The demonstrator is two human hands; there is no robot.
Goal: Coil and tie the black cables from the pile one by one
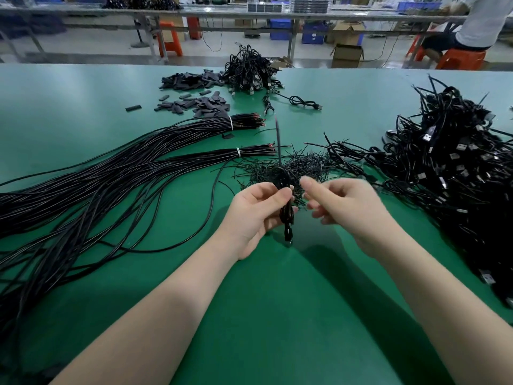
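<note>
Two hands over a green bench [249, 315], coiling one black cable.
Head view: the left hand [256, 215] grips the coiled cable [287, 215] at centre; the right hand [348, 209], fingers curled, is blurred, grip unclear. Two tied bundles [194, 134] at 10 o'clock, finished heap [458, 173] at 3, short ties [294, 165] just beyond.

The tabletop [83, 87] is covered in a smooth green mat with a soft sheen, brighter toward its far edge. The long cables [91, 187] at the left edge have glossy black plastic jackets that catch thin highlights, and white ties [231, 124] bind them. The heap of coiled cables [455, 173] at the right edge carries shiny metal plugs. The short sleeves [202, 105] near the far edge look matt dark grey. The coiled cable [287, 215] in the left hand [256, 215] is smooth black plastic.
</note>
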